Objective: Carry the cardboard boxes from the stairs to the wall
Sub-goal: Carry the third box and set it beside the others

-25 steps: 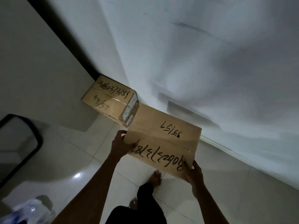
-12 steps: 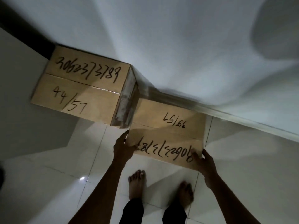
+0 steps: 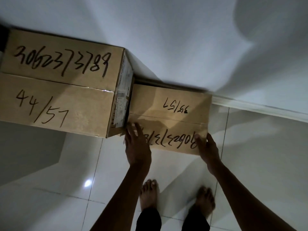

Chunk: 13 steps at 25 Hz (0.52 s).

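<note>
A small cardboard box (image 3: 170, 104) marked "35/57" sits low against the white wall (image 3: 183, 39), its left side touching a larger cardboard box (image 3: 58, 90) marked "44/57". My left hand (image 3: 136, 147) is on the small box's near left corner, fingers spread over the top edge. At the near right corner, my right hand (image 3: 208, 150) grips with the thumb on top. I cannot tell whether the small box rests fully on the floor.
Glossy white floor tiles (image 3: 258, 155) spread to the right and toward me. A white baseboard (image 3: 250, 107) runs along the wall. My bare feet (image 3: 149, 194) stand just behind the small box. The room is dim.
I have stepped up to the wall and lowered the small box beside the larger one, where it now lies close to the baseboard. My left fingers have spread.
</note>
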Tool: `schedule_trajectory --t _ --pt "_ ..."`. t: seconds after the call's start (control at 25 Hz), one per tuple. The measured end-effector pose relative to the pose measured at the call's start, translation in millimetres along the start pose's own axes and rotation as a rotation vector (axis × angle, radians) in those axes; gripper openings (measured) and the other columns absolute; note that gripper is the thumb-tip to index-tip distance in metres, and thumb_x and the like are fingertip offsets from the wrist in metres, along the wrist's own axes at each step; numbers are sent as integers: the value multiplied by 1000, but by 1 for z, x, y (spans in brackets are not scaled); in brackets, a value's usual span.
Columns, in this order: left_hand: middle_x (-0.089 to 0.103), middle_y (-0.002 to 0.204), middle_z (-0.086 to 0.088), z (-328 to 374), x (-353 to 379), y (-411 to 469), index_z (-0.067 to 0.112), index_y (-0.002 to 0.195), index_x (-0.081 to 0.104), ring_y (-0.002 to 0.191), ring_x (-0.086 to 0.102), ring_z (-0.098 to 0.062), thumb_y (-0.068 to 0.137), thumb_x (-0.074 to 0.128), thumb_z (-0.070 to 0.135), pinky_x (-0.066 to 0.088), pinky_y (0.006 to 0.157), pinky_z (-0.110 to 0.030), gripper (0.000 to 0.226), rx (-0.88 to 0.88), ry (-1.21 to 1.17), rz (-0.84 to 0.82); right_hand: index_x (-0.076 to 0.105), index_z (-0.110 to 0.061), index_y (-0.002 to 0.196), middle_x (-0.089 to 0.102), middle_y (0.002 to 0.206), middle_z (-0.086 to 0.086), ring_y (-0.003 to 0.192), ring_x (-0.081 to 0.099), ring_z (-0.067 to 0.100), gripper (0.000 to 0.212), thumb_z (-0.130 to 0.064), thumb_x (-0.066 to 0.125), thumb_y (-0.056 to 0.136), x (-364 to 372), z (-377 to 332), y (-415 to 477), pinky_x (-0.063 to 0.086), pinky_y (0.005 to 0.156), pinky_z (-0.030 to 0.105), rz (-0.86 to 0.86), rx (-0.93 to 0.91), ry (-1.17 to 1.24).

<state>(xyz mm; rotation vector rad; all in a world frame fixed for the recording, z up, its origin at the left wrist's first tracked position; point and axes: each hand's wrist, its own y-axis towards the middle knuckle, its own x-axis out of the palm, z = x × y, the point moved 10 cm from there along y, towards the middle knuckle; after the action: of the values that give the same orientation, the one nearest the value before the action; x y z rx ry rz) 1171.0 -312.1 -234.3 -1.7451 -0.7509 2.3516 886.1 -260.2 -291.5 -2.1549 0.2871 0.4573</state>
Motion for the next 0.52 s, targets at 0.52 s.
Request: schedule_trajectory --t 0.52 --pt "-6 162 -15 22 -34 -9 12 153 -4 150 3 -36 92 55 36 27 117 -49 88 205 124 -331 27 -7 142 52 135 21 121 56 39 66 -39 57 93 -9 -53 -47 53 90 44 12 25 -198"
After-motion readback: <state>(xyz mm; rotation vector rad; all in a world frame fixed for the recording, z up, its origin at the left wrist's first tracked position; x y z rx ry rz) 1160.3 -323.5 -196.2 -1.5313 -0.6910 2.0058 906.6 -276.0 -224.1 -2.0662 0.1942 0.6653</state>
